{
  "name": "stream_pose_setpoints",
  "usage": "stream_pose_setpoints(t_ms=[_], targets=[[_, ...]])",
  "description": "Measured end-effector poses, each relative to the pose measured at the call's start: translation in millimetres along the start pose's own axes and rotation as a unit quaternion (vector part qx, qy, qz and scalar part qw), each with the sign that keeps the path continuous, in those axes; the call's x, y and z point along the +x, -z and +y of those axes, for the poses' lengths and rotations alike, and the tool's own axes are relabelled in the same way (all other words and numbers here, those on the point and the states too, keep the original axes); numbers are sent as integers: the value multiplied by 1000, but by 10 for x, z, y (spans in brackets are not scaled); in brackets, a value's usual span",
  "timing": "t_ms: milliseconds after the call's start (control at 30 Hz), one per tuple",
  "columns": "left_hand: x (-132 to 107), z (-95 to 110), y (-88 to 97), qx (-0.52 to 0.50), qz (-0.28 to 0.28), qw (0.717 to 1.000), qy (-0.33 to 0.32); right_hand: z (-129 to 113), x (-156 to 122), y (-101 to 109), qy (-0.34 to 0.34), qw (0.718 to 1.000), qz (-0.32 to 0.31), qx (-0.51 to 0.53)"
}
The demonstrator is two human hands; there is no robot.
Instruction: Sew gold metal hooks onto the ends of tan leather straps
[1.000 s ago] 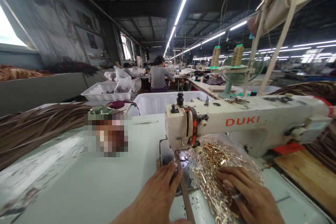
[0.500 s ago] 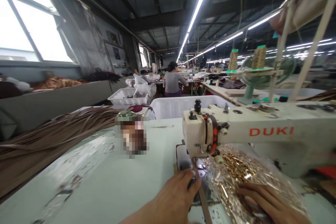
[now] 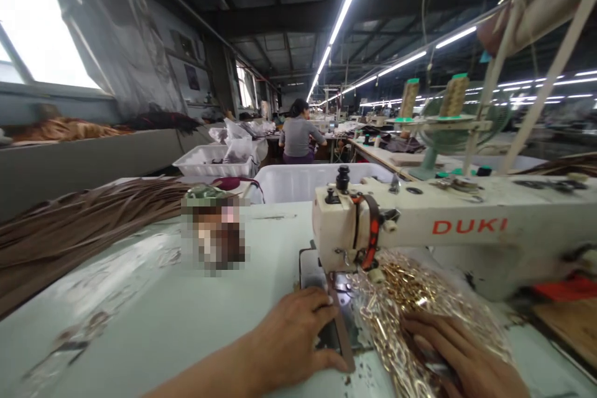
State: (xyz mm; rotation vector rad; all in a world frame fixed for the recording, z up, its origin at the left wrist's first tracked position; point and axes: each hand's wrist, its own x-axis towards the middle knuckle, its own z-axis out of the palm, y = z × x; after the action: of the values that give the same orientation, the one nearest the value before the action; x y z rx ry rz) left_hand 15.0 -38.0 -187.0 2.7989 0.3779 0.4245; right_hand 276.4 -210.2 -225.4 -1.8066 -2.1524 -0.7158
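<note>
A narrow brown strap [image 3: 344, 342] runs under the needle area of a cream sewing machine [image 3: 338, 236] marked DUKI. My left hand [image 3: 296, 336] is on the strap's left side, its fingertips close by the presser foot and its thumb lower down against the strap. To the right, a clear plastic bag of gold-coloured metal pieces [image 3: 410, 286] lies under the machine arm. My right hand [image 3: 459, 348] rests over the bag with curled fingers; something dark and shiny shows beneath them, too hidden to name.
A heap of long brown strips [image 3: 84, 230] covers the table's left side, near a pixelated item [image 3: 217, 233]. White plastic tubs [image 3: 321, 177] stand behind the table. Thread cones [image 3: 452, 96] and a fan stand at right. A co-worker [image 3: 298, 137] sits farther off.
The view has turned slightly to the right, so things appear farther left. My left thumb has spread away from the fingers and sits lower along the strap. My right hand stays over the bag.
</note>
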Motion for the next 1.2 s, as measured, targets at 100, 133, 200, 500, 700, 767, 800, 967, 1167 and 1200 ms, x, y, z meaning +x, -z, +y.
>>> stream_pose_setpoints(t_ms=[100,133,200,500,700,767,800,967,1167,1200], targets=[[53,-60,31,-16,0,1000,-10,-67,38,96,-33,999,-35,-2],[78,-87,34,-19,3,1000,-12,-81,37,96,-35,998,-43,3],[132,-142,41,-20,7,1000,-16,-94,29,84,-35,998,-56,11],[337,-397,87,-32,16,999,-22,-79,94,137,-9,1000,-2,9],[450,-577,108,-88,29,995,-27,-99,125,162,-31,997,6,66],[494,-612,122,-96,27,995,-33,-101,128,162,-36,996,6,80],[516,-626,126,-102,21,994,-40,-103,128,160,-39,996,7,81],[583,-670,115,-125,-11,989,-75,-100,126,133,-41,997,-2,60],[544,-661,105,-114,3,990,-87,-76,95,105,-19,1000,-1,14],[530,-651,112,-108,3,990,-90,-80,89,102,-21,1000,-5,11]])
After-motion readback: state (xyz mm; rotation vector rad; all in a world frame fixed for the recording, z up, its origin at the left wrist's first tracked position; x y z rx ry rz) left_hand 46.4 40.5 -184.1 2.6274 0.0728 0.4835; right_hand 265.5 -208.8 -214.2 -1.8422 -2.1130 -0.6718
